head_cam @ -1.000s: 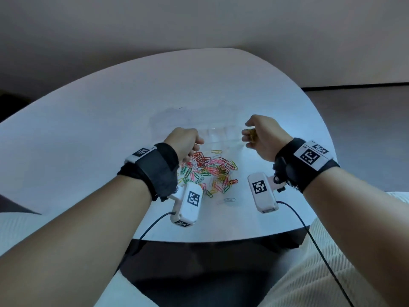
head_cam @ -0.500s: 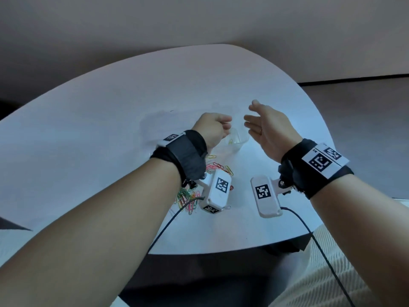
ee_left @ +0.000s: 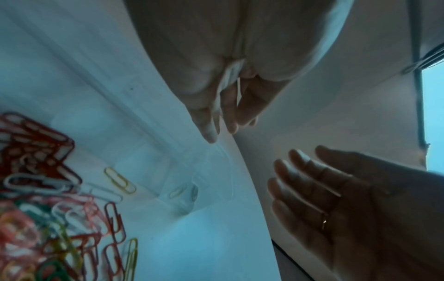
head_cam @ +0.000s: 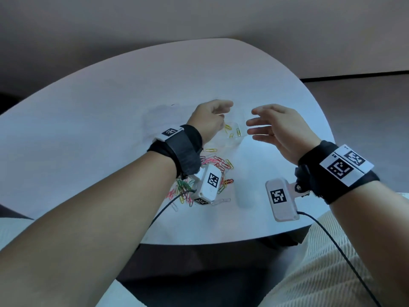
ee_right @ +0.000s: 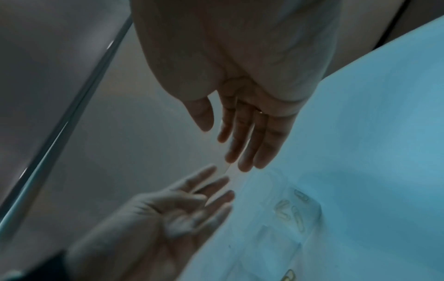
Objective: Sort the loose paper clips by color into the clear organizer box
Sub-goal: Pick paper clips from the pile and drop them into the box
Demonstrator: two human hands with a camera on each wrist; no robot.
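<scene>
The clear organizer box lies on the white table between my hands, with a few yellow clips in one compartment. My left hand hovers over the box's left side, fingers extended and holding nothing. My right hand is just right of the box, palm facing left, fingers straight and empty. The box with its yellow clips also shows in the right wrist view. The mixed pile of loose clips lies nearer me, partly hidden by my left wrist camera. One yellow clip lies between pile and box.
The rounded white table ends close to my lap at its front edge. Cables run from both wrist cameras over that edge. Dark floor lies beyond the table's right side. A white clip sits apart near the pile.
My left hand left the clip pile and moved forward over the box. My right hand, which pinched yellow clips a second ago, has spread out flat; yellow clips now lie in the box.
</scene>
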